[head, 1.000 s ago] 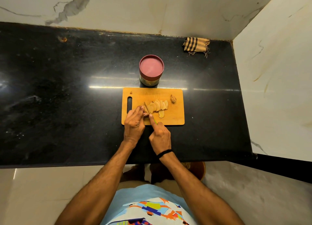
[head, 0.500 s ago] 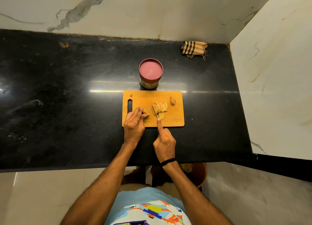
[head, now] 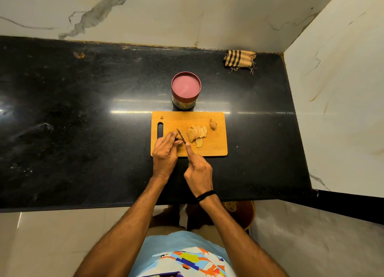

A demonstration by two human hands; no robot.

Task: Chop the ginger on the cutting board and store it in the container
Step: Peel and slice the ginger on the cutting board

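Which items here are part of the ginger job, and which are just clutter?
In the job: cutting board, ginger slices, ginger piece held by the left hand, knife in the right hand, lidded container.
Lying about: striped cloth, far right corner.

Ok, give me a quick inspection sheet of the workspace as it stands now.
Surface: black counter, glossy, with glare.
Job's things: cutting board holds ginger slices and a ginger stub; container behind it, lid on.
Clutter: striped cloth in the back right corner.
Hands: left hand holds the uncut ginger; right hand grips the knife.
Cables: nothing seen.
Surroundings: marble walls; pale floor below.
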